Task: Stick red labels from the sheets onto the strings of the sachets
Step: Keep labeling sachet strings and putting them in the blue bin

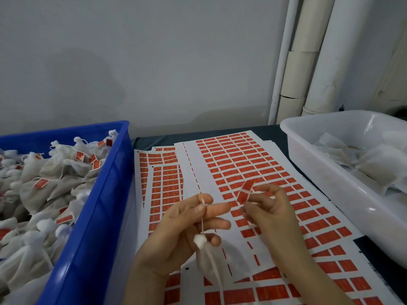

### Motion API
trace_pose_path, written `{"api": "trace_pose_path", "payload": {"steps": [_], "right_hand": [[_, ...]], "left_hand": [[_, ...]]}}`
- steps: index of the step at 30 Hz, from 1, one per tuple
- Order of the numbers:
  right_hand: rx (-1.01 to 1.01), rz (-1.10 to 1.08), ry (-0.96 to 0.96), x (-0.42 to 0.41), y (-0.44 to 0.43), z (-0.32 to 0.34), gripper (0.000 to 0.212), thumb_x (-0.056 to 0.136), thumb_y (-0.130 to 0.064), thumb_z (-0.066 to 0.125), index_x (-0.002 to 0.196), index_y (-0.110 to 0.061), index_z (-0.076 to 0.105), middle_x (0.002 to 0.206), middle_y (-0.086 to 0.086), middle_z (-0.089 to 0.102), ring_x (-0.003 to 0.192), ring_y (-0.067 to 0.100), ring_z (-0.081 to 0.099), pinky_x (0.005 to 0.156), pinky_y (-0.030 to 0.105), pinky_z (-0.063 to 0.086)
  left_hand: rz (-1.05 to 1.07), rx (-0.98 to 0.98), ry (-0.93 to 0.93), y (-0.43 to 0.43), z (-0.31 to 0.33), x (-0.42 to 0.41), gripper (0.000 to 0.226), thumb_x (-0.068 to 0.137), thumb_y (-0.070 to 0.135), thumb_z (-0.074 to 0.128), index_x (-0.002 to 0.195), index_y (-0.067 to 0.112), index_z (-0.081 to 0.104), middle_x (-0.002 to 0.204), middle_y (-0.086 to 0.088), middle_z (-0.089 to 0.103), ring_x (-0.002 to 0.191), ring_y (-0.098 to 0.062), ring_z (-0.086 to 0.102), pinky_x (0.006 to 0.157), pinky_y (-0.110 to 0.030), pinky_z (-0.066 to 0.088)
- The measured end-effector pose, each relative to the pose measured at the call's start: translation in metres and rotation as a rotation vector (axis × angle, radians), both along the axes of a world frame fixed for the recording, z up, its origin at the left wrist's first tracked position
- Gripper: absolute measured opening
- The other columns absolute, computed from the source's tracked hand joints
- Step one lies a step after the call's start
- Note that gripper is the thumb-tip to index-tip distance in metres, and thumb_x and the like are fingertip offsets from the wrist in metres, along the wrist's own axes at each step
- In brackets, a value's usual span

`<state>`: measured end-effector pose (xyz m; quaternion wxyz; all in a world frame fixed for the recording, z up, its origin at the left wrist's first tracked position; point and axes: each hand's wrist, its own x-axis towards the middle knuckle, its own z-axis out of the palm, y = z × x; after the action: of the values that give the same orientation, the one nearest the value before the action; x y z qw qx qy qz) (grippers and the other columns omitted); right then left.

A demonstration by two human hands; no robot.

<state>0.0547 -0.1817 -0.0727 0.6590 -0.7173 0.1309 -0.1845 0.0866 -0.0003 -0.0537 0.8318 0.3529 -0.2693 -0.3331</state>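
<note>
Head view only.

Left hand [187,227]: thumb and forefinger pinch the upper end of a thin white string [202,219], other fingers loosely curled. The string runs straight down to the gathered neck of a white mesh sachet [209,260], which hangs at the palm over the paper.

Right hand [271,214]: fingertips clamped on one red label [245,192], held up off the paper and slightly bent. The label is near the string's top end, to its right, not touching it.

Label sheets [242,164]: white backing with rows of red rectangles, several sheets overlapping on a dark table [273,130], under both hands. The top sheet has a bare white strip on its left side with thin red slivers in a line. There is pale print on the labels, too blurred to read. No brand legible anywhere.

Blue crate [105,194], left of the sheets: heaped with white sachets, many with red tags [41,183] on their strings.

White tub [330,172], right of the sheets: holds pale sachets [378,164], no red visible on them.

Behind: grey wall, white pipes [326,62] in the right corner.
</note>
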Motion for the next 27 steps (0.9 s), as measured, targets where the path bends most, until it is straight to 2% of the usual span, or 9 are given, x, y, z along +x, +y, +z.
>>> {"api": "trace_pose_path", "payload": {"steps": [3,7,9,12,15,19,21,24,27], "right_hand": [[-0.141,0.076,0.117,0.002,0.002,-0.005,0.022,0.085,-0.025,0.064,0.097,-0.035,0.049,0.092,-0.02,0.06,0.088,0.003,0.061,0.069,0.014,0.048],[-0.167,0.173,0.125,0.001,0.006,-0.006,0.012,0.086,-0.026,0.062,0.092,-0.033,0.054,0.09,-0.017,0.064,0.082,0.002,0.064,0.07,0.015,0.05],[-0.144,0.212,0.117,-0.001,0.008,-0.005,0.009,0.086,-0.025,0.061,0.09,-0.031,0.057,0.086,-0.015,0.066,0.076,0.002,0.066,0.068,0.015,0.052],[-0.095,0.217,0.077,-0.002,0.008,-0.001,0.007,0.086,-0.022,0.061,0.086,-0.029,0.06,0.078,-0.017,0.068,0.074,-0.002,0.065,0.062,0.011,0.049],[-0.02,0.182,0.016,-0.002,0.004,0.003,0.01,0.086,-0.021,0.06,0.082,-0.029,0.064,0.079,-0.016,0.069,0.078,0.007,0.066,0.067,0.019,0.052],[0.094,0.154,-0.064,-0.004,0.002,0.006,0.016,0.082,-0.027,0.062,0.087,-0.042,0.066,0.084,-0.01,0.071,0.08,0.013,0.068,0.073,0.028,0.055],[0.123,0.147,-0.101,-0.004,0.001,0.007,0.022,0.075,-0.035,0.062,0.094,-0.046,0.063,0.082,-0.009,0.071,0.078,0.014,0.069,0.068,0.024,0.056],[0.142,0.169,-0.138,-0.004,0.003,0.009,0.037,0.069,-0.039,0.06,0.105,-0.049,0.057,0.083,-0.018,0.07,0.077,0.008,0.069,0.059,0.016,0.053],[0.187,0.178,-0.145,-0.002,0.004,0.008,0.042,0.066,-0.041,0.063,0.106,-0.051,0.054,0.09,-0.023,0.068,0.079,0.009,0.07,0.061,0.02,0.055]], "left_hand": [[-0.113,-0.151,0.012,-0.001,0.003,-0.002,0.022,0.099,0.006,0.037,0.109,0.002,0.056,0.116,-0.018,0.065,0.1,-0.027,0.067,0.081,-0.033,0.056],[-0.197,-0.249,-0.009,-0.004,0.001,-0.003,0.022,0.099,0.003,0.035,0.108,-0.002,0.054,0.117,-0.022,0.064,0.087,-0.024,0.07,0.075,-0.026,0.056],[-0.139,-0.164,-0.034,-0.005,-0.002,-0.002,0.02,0.098,0.006,0.042,0.104,0.001,0.06,0.109,-0.017,0.069,0.075,-0.016,0.07,0.066,-0.019,0.055],[0.033,0.025,-0.027,-0.008,-0.004,-0.003,0.01,0.086,0.017,0.065,0.09,0.009,0.07,0.091,-0.009,0.073,0.056,-0.008,0.065,0.05,-0.014,0.051],[0.146,0.154,-0.041,-0.01,-0.004,-0.001,0.021,0.074,0.025,0.078,0.091,0.014,0.074,0.085,-0.009,0.073,0.047,-0.009,0.06,0.042,-0.014,0.044],[0.233,0.309,-0.036,-0.013,-0.003,0.0,0.046,0.074,0.026,0.073,0.117,0.037,0.063,0.097,-0.012,0.072,0.037,-0.008,0.049,0.037,-0.013,0.038],[0.238,0.342,-0.05,-0.013,0.0,-0.003,0.049,0.072,0.031,0.071,0.119,0.042,0.06,0.102,-0.012,0.071,0.034,-0.007,0.046,0.036,-0.013,0.038],[0.243,0.395,-0.064,-0.015,0.003,-0.007,0.047,0.071,0.034,0.072,0.114,0.046,0.061,0.099,-0.009,0.072,0.033,-0.007,0.044,0.035,-0.014,0.038],[0.277,0.466,-0.074,-0.018,0.006,-0.009,0.044,0.067,0.038,0.074,0.109,0.045,0.063,0.091,-0.006,0.073,0.033,-0.008,0.043,0.035,-0.014,0.038]]}}
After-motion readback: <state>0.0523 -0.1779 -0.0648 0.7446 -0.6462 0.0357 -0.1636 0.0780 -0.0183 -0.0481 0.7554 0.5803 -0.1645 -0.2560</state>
